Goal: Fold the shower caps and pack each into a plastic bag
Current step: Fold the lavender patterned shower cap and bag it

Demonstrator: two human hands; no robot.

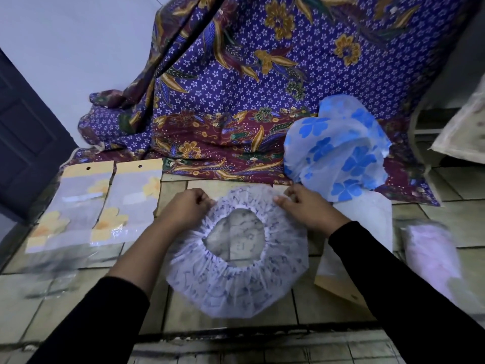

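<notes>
Two hands work the far rim of the shower cap [236, 285]. Our left hand [187, 206] and our right hand [304, 206] each pinch the gathered edge between thumb and curled fingers, so both grips are closed on the cap.

The cap lies flat on the tiled surface [433, 214], opening upward, and the tiles show through its elastic ring. We judge this to be the start of the fold.

To do it well, we keep the two pinches level and draw the far edge straight toward us. We lay it onto the near edge so the halves match. The film looks thin and slippery, so we press the air out as we go. We then smooth the crease with flat fingers before folding again.

Beside our right forearm lies a plastic bag with a card back [367, 216], likely the one to fill. Two flat bags with yellow flowers [78, 206] sit well to the left. A heap of blue-flowered caps [338, 153] waits behind.
</notes>
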